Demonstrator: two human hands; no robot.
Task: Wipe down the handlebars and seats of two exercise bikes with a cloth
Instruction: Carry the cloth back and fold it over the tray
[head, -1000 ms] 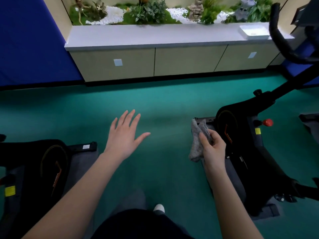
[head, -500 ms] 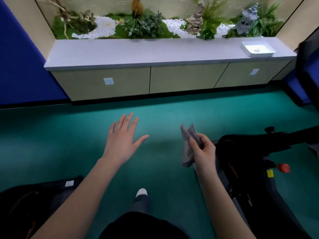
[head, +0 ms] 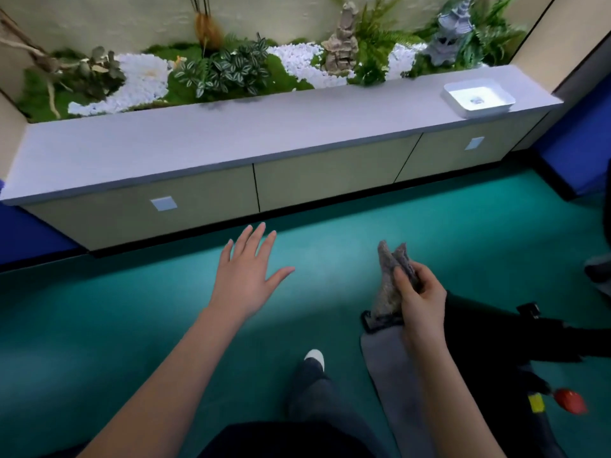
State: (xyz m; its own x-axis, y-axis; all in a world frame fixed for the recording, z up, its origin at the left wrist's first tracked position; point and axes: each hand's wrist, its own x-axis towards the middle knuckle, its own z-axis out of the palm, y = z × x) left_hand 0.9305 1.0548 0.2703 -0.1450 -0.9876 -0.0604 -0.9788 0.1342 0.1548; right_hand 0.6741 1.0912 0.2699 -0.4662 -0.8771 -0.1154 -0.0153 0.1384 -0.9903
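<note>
My right hand (head: 420, 299) grips a crumpled grey cloth (head: 388, 279), which sticks up above my fingers. My left hand (head: 246, 276) hangs in the air over the green floor with its fingers straight and spread, holding nothing. At the lower right lies the black frame of one exercise bike (head: 496, 335), with a red knob (head: 570, 402) and a yellow label (head: 536, 403); it stands on a grey mat (head: 396, 375). Its handlebars and seat are out of view. The second bike is not in view.
A long low cabinet with a grey top (head: 231, 140) runs along the wall ahead, with a white tray (head: 477, 99) at its right end and a planter of greenery and white pebbles (head: 215, 71) behind. My foot (head: 314, 357) stands on the green floor (head: 99, 325).
My view has swung up and forward toward the cabinet. The left bike has dropped out of sight and the right bike has slid to the lower right. Both hands keep their poses.
</note>
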